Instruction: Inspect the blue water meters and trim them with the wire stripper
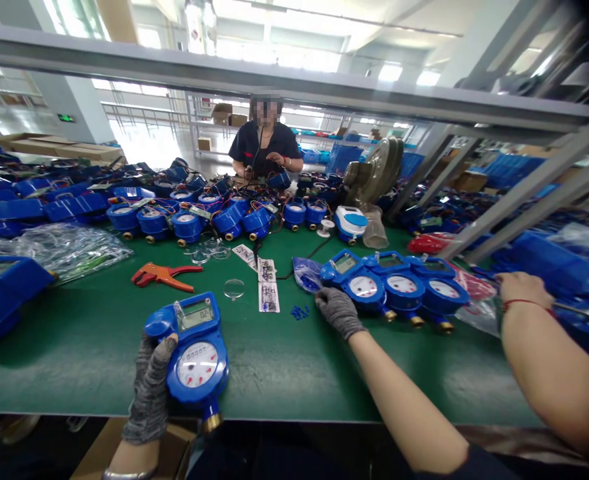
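My gloved left hand point(150, 393) grips a blue water meter point(194, 353) from its left side, at the near edge of the green table point(89, 347). The meter's round white dial and small display face up, and its brass fitting points toward me. My gloved right hand point(338, 310) rests further out on the table, fingers bunched together and pointing down. It sits beside several tiny blue pieces point(300, 311) and touches the first of three blue meters in a row point(399, 288). What its fingertips hold is hidden.
An orange hand tool point(162, 275), a clear round lens point(234, 288) and label strips point(268, 287) lie mid-table. Many blue meters point(189, 223) crowd the far side, where a seated person point(265, 143) works. A co-worker's bare arm point(539, 333) reaches in on the right. Plastic bags point(59, 247) lie at left.
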The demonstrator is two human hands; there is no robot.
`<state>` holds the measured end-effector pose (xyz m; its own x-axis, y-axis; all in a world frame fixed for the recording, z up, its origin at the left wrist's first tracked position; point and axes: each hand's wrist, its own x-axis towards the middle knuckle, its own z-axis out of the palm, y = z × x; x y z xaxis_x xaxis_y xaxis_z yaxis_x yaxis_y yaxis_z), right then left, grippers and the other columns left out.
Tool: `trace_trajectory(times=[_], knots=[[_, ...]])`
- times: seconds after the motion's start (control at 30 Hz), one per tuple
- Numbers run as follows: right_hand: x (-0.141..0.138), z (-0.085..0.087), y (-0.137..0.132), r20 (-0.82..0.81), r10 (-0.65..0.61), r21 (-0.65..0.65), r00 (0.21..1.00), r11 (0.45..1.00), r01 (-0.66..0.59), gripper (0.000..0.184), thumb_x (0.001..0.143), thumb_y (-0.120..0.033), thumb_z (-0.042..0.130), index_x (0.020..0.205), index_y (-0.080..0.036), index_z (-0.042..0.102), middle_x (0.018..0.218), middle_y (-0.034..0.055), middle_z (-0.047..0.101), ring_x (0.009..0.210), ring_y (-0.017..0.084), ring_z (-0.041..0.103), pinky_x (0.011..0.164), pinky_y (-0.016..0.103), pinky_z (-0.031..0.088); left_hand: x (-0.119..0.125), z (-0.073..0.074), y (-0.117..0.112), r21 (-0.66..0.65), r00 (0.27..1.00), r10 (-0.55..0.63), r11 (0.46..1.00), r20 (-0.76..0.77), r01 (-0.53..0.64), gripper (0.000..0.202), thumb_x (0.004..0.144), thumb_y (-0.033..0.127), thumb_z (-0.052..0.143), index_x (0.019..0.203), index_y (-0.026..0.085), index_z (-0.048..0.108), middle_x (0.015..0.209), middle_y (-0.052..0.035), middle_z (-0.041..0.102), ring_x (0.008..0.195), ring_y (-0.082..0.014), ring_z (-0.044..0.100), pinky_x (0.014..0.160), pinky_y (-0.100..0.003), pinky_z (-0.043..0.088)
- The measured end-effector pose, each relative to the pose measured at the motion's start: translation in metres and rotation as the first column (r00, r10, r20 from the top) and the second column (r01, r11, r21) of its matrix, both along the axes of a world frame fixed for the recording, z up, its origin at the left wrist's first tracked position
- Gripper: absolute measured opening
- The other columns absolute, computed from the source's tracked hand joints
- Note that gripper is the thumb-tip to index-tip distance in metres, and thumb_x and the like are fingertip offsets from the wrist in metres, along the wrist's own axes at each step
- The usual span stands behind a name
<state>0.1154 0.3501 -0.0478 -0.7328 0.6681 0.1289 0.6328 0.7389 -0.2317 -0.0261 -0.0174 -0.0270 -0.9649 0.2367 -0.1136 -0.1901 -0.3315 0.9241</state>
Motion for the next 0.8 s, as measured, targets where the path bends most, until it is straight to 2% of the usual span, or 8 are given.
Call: trace_trajectory(times=[0.3, 0.4, 0.5, 0.53, 0.57, 0.63, 0.7, 0.8], knots=[[-0.005, 0.009, 0.005, 0.027, -0.101, -0.104, 0.994, 0.989, 0.104, 0.018, 0.081, -0.02, 0.059, 0.09, -0.014, 0.073, 0.084, 0.0106, 0.071, 0.078, 0.022, 0.066, 0.072, 0.028, 0.047, -0.001, -0.004, -0.002, 0.084, 1.0, -0.027, 0.996, -0.004, 0.027, 0.063, 0.076, 0.041, 0.076, 0.133, 0.029, 0.051, 0.119, -0.0035, 0.065, 0.105, -0.0276, 0.064, 0.094, -0.041, 0.053], [-0.007, 0.021, -0.01, -0.003, -0.071, -0.141, 0.997, 0.988, 0.07, 0.017, 0.081, -0.019, 0.058, 0.086, -0.012, 0.072, 0.082, 0.0101, 0.071, 0.076, 0.022, 0.065, 0.071, 0.029, 0.047, -0.002, -0.003, -0.003, 0.126, 0.998, -0.062, 0.99, -0.011, 0.062, 0.066, 0.076, 0.041, 0.076, 0.135, 0.029, 0.049, 0.12, -0.0045, 0.065, 0.106, -0.028, 0.063, 0.097, -0.042, 0.052], [-0.018, 0.048, -0.068, -0.144, 0.054, -0.174, 0.988, 0.982, -0.079, 0.021, 0.087, -0.027, 0.052, 0.09, -0.016, 0.069, 0.087, 0.0062, 0.07, 0.078, 0.019, 0.064, 0.072, 0.027, 0.048, -0.005, -0.003, -0.007, 0.133, 0.993, -0.118, 0.984, 0.014, 0.115, 0.064, 0.078, 0.044, 0.073, 0.134, 0.028, 0.049, 0.126, -0.0055, 0.062, 0.114, -0.0281, 0.06, 0.102, -0.042, 0.047], [-0.024, 0.058, -0.097, -0.289, 0.13, -0.19, 0.948, 0.963, -0.19, 0.019, 0.086, -0.029, 0.053, 0.087, -0.016, 0.068, 0.084, 0.0062, 0.069, 0.077, 0.019, 0.063, 0.071, 0.028, 0.048, -0.007, -0.003, -0.009, 0.125, 0.993, -0.12, 0.985, 0.021, 0.117, 0.062, 0.078, 0.046, 0.072, 0.133, 0.027, 0.051, 0.127, -0.0054, 0.061, 0.117, -0.0278, 0.058, 0.104, -0.041, 0.045], [-0.03, 0.068, -0.128, -0.401, 0.231, -0.195, 0.886, 0.924, -0.329, 0.017, 0.085, -0.03, 0.055, 0.086, -0.018, 0.067, 0.084, 0.0054, 0.068, 0.077, 0.019, 0.062, 0.072, 0.029, 0.049, -0.008, -0.003, -0.01, 0.113, 0.994, -0.109, 0.988, 0.019, 0.106, 0.06, 0.078, 0.048, 0.072, 0.131, 0.027, 0.053, 0.128, -0.0049, 0.061, 0.12, -0.0273, 0.056, 0.106, -0.04, 0.044], [-0.044, 0.085, -0.189, -0.535, 0.411, -0.196, 0.738, 0.789, -0.582, 0.013, 0.086, -0.027, 0.056, 0.085, -0.02, 0.066, 0.085, 0.0035, 0.067, 0.079, 0.018, 0.061, 0.076, 0.029, 0.048, -0.01, -0.001, -0.013, 0.085, 0.997, -0.073, 0.994, -0.002, 0.073, 0.057, 0.077, 0.051, 0.072, 0.127, 0.027, 0.057, 0.127, -0.0035, 0.062, 0.123, -0.0264, 0.053, 0.107, -0.037, 0.042], [-0.061, 0.093, -0.236, -0.528, 0.537, -0.134, 0.658, 0.713, -0.688, 0.012, 0.087, -0.025, 0.056, 0.085, -0.019, 0.067, 0.088, 0.0052, 0.066, 0.083, 0.02, 0.06, 0.08, 0.031, 0.047, -0.012, 0.002, -0.015, 0.061, 0.997, -0.065, 0.996, -0.033, 0.067, 0.055, 0.076, 0.051, 0.073, 0.123, 0.026, 0.059, 0.125, -0.0027, 0.063, 0.122, -0.0258, 0.053, 0.107, -0.036, 0.042], [-0.084, 0.094, -0.271, -0.381, 0.617, -0.078, 0.688, 0.72, -0.689, 0.012, 0.086, -0.02, 0.056, 0.084, -0.019, 0.068, 0.086, 0.0063, 0.066, 0.08, 0.021, 0.059, 0.077, 0.033, 0.046, -0.016, 0.006, -0.016, 0.039, 0.994, -0.088, 0.995, -0.06, 0.09, 0.055, 0.072, 0.048, 0.078, 0.118, 0.024, 0.063, 0.121, -0.0034, 0.064, 0.117, -0.0257, 0.056, 0.105, -0.035, 0.042]])
